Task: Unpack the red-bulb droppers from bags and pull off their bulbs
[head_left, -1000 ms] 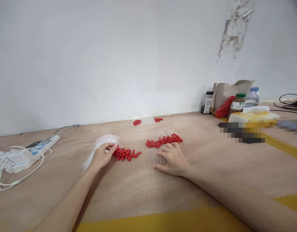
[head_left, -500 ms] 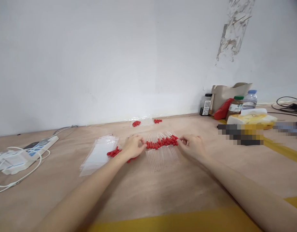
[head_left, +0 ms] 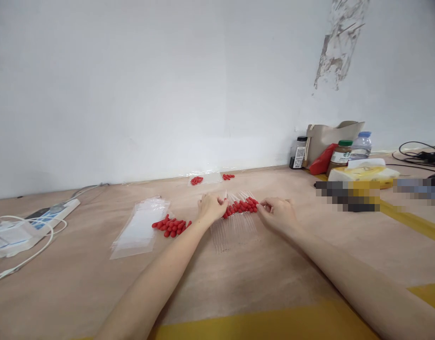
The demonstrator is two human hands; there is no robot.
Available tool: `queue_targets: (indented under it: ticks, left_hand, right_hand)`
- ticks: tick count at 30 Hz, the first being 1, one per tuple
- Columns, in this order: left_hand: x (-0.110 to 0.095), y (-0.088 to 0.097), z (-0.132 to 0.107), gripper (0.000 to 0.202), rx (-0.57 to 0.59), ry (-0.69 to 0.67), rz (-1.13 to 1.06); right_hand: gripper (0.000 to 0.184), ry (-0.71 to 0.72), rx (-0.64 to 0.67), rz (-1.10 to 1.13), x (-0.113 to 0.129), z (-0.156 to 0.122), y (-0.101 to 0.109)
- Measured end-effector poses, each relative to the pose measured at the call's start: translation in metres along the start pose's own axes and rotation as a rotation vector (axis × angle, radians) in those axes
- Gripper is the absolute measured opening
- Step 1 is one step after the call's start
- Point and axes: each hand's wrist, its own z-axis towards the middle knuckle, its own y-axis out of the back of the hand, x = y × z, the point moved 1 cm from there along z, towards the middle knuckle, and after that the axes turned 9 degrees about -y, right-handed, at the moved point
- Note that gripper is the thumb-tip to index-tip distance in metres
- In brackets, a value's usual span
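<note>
A row of small red rounded pieces (head_left: pixel 241 207) lies across a fan of thin clear strands or sticks (head_left: pixel 235 232) on the table. At the row's left end is my left hand (head_left: pixel 212 208), its fingers bent and closed on the red pieces there, partly covering them. My right hand (head_left: pixel 278 215) pinches at the opposite end, thumb and forefinger against the last red piece. Just left of my left forearm sits a loose pile of similar red pieces (head_left: pixel 172 225). Beside it lies a stack of clear plastic bags (head_left: pixel 141 224).
Near the wall lie a clear bag (head_left: pixel 211 178) and two small red groups. At left are a power strip (head_left: pixel 63 212) and white cable (head_left: pixel 49 238). Back right holds a dark bottle (head_left: pixel 298 153), beige bag (head_left: pixel 318 139), green-lidded jar (head_left: pixel 341 155), water bottle (head_left: pixel 362 147) and tissue pack (head_left: pixel 364 175).
My left hand has moved right, pushing the left end of the red row inward and uncovering the loose pile. My right hand stays at the right end. The view has shifted slightly.
</note>
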Motion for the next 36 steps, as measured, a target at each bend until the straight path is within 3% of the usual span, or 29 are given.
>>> queue_targets:
  ticks: [4,7,12,16,23,27,31,36]
  left_hand:
    - [0.016,0.027,-0.037,0.021,-0.088,-0.072,-0.011]
    - [0.027,0.046,-0.074,0.014,-0.177,-0.305,0.021]
    - [0.035,0.051,-0.11,0.01,-0.23,-0.49,0.103]
    - [0.031,0.044,-0.114,0.01,-0.278,-0.532,0.104]
    - [0.025,0.042,-0.113,0.01,-0.295,-0.542,0.06]
    - [0.021,0.039,-0.112,0.023,-0.248,-0.609,0.044]
    - [0.021,0.037,-0.113,0.009,-0.26,-0.692,0.026]
    - [0.02,0.039,-0.116,0.012,-0.26,-0.737,0.04]
  right_hand:
    - [0.021,0.066,-0.035,0.167,0.006,-0.005,-0.003]
    - [0.029,0.191,-0.062,0.319,0.018,-0.013,-0.002]
    - [0.034,0.491,0.059,0.239,0.046,-0.034,0.004]
    - [0.031,0.614,0.13,0.132,0.056,-0.047,-0.001]
    - [0.02,0.683,0.082,0.122,0.059,-0.053,-0.014]
    - [0.019,0.699,0.055,0.143,0.062,-0.055,-0.014]
    - [0.017,0.763,0.036,0.164,0.063,-0.055,-0.012]
    - [0.015,0.814,0.056,0.166,0.057,-0.054,-0.008]
